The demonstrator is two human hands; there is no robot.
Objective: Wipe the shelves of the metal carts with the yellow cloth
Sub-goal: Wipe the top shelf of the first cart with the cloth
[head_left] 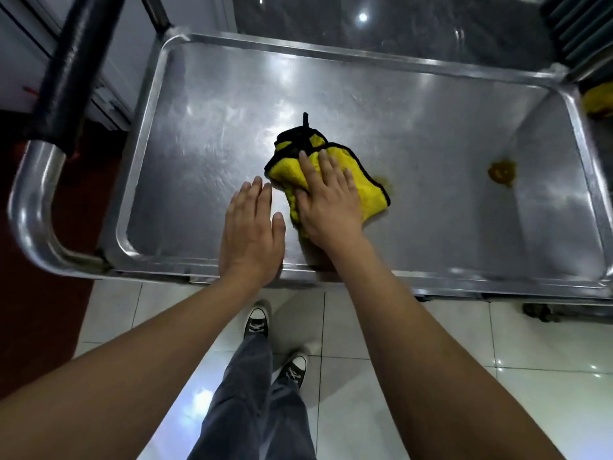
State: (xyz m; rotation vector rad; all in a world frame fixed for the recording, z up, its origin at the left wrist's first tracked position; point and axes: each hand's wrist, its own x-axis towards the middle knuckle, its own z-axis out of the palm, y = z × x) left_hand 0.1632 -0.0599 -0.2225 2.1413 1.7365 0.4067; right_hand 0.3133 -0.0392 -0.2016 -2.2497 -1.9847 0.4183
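Observation:
A metal cart's top shelf [212,134] fills the view, a shallow steel tray with a raised rim. The yellow cloth [370,190], edged in black, lies crumpled near the tray's middle. My right hand [326,202] presses flat on the cloth with straight fingers. Just left of it, my left hand [253,229] rests flat on the bare steel, fingers straight and together, holding nothing. A brownish smear [501,172] marks the shelf's right part, and a smaller one [384,182] shows at the cloth's right edge.
The cart's handle [31,207] curves at the left, wrapped in black padding [76,61] higher up. Something yellow [598,101] sits beyond the tray's right rim. White floor tiles [398,343] and my shoes lie below; a caster [540,313] shows under the cart.

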